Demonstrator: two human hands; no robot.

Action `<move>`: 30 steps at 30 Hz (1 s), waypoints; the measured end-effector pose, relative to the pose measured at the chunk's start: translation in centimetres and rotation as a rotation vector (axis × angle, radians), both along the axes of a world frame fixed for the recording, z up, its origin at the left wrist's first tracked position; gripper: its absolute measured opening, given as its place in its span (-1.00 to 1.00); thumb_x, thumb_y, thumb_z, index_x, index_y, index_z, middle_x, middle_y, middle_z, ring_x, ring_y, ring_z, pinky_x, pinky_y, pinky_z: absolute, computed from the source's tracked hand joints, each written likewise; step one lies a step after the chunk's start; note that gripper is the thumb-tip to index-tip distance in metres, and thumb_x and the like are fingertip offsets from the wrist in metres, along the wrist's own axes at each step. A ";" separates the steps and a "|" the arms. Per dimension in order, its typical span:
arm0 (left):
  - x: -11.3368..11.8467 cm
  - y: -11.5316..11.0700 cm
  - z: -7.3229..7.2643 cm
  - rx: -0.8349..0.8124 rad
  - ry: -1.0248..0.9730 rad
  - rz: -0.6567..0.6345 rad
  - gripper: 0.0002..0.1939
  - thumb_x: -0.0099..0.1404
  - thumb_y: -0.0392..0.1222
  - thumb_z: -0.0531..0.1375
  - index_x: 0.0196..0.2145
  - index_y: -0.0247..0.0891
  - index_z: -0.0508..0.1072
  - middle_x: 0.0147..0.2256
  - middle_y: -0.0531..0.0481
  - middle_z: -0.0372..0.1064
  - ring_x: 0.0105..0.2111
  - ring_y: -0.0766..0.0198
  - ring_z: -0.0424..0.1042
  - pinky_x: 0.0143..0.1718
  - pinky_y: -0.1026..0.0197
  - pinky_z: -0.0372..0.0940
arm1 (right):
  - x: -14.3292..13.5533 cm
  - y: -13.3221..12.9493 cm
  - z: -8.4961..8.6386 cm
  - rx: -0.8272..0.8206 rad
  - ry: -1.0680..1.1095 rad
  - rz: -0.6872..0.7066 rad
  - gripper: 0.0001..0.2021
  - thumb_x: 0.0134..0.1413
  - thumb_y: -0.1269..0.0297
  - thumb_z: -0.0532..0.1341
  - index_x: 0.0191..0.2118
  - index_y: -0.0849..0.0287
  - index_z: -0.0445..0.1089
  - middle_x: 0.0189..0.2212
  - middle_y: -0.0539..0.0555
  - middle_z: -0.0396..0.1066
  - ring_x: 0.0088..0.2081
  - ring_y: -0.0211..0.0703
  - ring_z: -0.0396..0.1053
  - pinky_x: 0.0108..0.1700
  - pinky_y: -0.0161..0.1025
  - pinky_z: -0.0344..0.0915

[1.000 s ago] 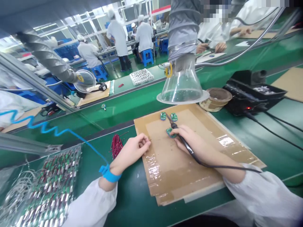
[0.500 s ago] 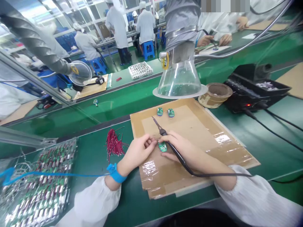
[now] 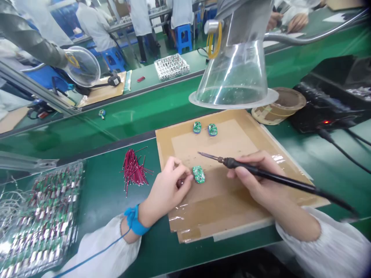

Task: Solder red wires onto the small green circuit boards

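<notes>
Right hand (image 3: pixel 262 190): off the circuit board (image 3: pixel 199 174), grasping soldering iron (image 3: pixel 290 182) pen-style — tip seemingly freed to work | left hand (image 3: pixel 169 186): curled at board's edge — grasp, can't tell

The worktop (image 3: pixel 101 175) is coloured deep green, the cardboard sheet (image 3: pixel 237 216) brown. Near the sheet's far edge, two circuit boards (image 3: pixel 197 127) are seen in green speckled with white, matched by a third board (image 3: pixel 199 174) toward its left edge. Beyond that edge, dark red is shown by wires (image 3: pixel 134 170). The soldering iron's handle (image 3: pixel 278 177) is coloured black, the wrist strap (image 3: pixel 136 221) blue.
</notes>
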State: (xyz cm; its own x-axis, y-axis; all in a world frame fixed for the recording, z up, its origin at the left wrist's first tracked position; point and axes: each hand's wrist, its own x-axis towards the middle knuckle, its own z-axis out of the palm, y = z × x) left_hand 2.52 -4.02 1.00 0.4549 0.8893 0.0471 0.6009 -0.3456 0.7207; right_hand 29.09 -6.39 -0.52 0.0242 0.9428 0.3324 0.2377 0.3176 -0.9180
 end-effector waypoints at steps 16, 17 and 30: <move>-0.1 -0.3 -0.7 0.016 0.002 -0.118 -0.90 0.44 -0.31 0.10 -0.28 -0.20 0.27 0.08 0.10 0.36 -0.31 0.38 0.38 -0.28 0.21 0.23 | 1.1 0.2 -0.8 -0.021 -0.026 0.214 -0.98 0.30 0.30 0.23 -0.21 0.05 0.36 -0.38 0.02 0.39 -0.44 -0.20 0.37 -0.43 -0.19 0.27; -0.1 -0.3 -0.7 0.013 0.005 -0.113 -0.90 0.43 -0.31 0.10 -0.28 -0.20 0.27 0.08 0.11 0.36 -0.33 0.39 0.37 -0.29 0.22 0.23 | 1.1 0.2 -0.8 -0.016 -0.042 0.220 -0.98 0.29 0.31 0.23 -0.21 0.05 0.36 -0.38 0.01 0.39 -0.44 -0.21 0.36 -0.44 -0.20 0.27; -0.2 -0.1 -0.6 -0.005 -0.006 -0.114 -0.88 0.43 -0.33 0.10 -0.30 -0.21 0.26 0.08 0.12 0.38 -0.39 0.43 0.34 -0.34 0.24 0.21 | 1.1 0.1 -0.4 -0.005 -0.245 0.247 -0.94 0.27 0.34 0.25 -0.19 0.05 0.35 -0.39 -0.02 0.41 -0.42 -0.24 0.40 -0.38 -0.23 0.31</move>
State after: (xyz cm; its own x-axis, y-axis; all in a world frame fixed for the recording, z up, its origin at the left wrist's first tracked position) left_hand 2.36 -4.12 0.39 0.5529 0.8320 0.0461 0.5537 -0.4082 0.7258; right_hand 30.22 -6.29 -0.89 -0.2853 0.9119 0.2950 0.3680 0.3885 -0.8448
